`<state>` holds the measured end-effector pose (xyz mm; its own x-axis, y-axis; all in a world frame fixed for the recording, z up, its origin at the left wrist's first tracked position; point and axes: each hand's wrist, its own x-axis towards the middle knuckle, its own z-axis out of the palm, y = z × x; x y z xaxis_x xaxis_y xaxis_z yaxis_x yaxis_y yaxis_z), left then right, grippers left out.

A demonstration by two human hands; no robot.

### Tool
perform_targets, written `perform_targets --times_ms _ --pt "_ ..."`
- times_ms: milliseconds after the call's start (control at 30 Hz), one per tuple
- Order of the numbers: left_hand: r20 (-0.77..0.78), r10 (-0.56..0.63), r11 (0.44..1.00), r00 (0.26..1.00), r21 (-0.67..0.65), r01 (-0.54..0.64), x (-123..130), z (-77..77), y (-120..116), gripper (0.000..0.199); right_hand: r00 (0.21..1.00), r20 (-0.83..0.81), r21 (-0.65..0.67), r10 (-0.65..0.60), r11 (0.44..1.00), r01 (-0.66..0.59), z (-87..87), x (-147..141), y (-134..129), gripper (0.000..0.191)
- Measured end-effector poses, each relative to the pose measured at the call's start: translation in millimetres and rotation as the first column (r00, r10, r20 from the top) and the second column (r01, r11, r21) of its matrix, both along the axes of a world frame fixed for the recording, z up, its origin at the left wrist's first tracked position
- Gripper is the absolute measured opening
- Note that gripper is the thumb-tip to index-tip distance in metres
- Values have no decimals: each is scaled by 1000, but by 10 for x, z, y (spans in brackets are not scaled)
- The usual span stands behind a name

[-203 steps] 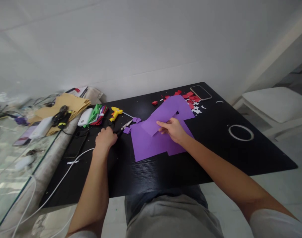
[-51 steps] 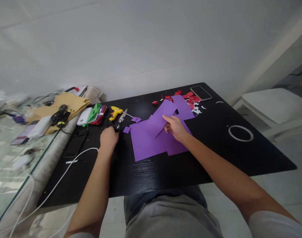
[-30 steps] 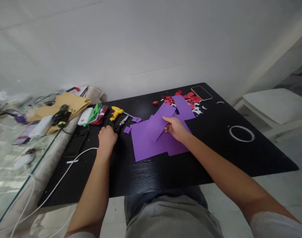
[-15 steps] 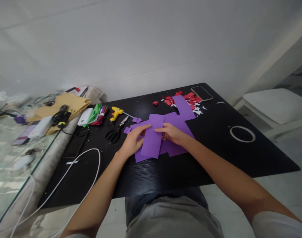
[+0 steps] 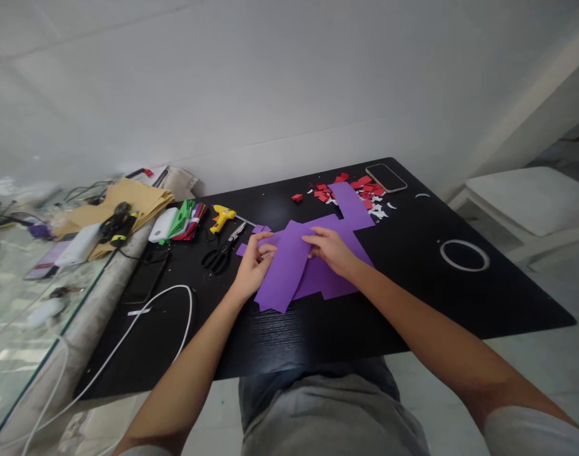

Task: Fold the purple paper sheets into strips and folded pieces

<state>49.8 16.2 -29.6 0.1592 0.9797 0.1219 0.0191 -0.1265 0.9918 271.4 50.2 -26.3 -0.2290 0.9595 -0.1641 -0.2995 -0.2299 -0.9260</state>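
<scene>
A purple paper strip (image 5: 284,269) lies slanted over other purple paper sheets (image 5: 330,275) in the middle of the black table. At its upper right edge, my right hand (image 5: 331,249) is closed, thumb and forefinger pinching the paper. My left hand (image 5: 253,265) has curled fingers closed at the strip's left edge. Another purple piece (image 5: 351,206) lies beyond, partly over red and white paper scraps. Small purple offcuts (image 5: 260,229) sit just past my left hand.
Left of the papers lie black-handled scissors (image 5: 220,253), a yellow glue gun (image 5: 222,217) and a dark phone (image 5: 147,278). A white cable (image 5: 191,304) loops near my left forearm. To the right are a ring (image 5: 464,255) and another phone (image 5: 387,178).
The purple strip has turned, its lower end swinging left. My left hand's fingers have curled and drawn back slightly to the left; my right hand has shifted a little up along the edge.
</scene>
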Motion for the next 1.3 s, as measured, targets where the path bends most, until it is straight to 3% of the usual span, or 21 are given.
perform_targets --times_ms 100,200,433,667,933,1300 --pt "152 46 980 987 -201 -15 59 10 -10 55 999 -2 -36 41 998 -41 -2 -34 -31 15" --pt "190 48 938 981 -347 22 128 58 -40 55 996 -27 -52 85 995 -86 -35 -93 -58 13" --pt "144 -5 912 990 -405 63 175 95 -75 60 995 -80 -42 61 997 -65 -91 -157 -79 25" --pt "271 -235 783 933 -516 347 126 -14 -40 87 997 16 -1 77 997 -77 -114 -138 -83 27" --pt "240 -274 790 931 -496 360 104 45 -43 78 996 73 24 42 999 -44 -155 -141 -65 22" --pt "164 -197 852 966 -459 252 102 159 -80 54 996 -31 26 89 996 -89 -103 -136 -90 28"
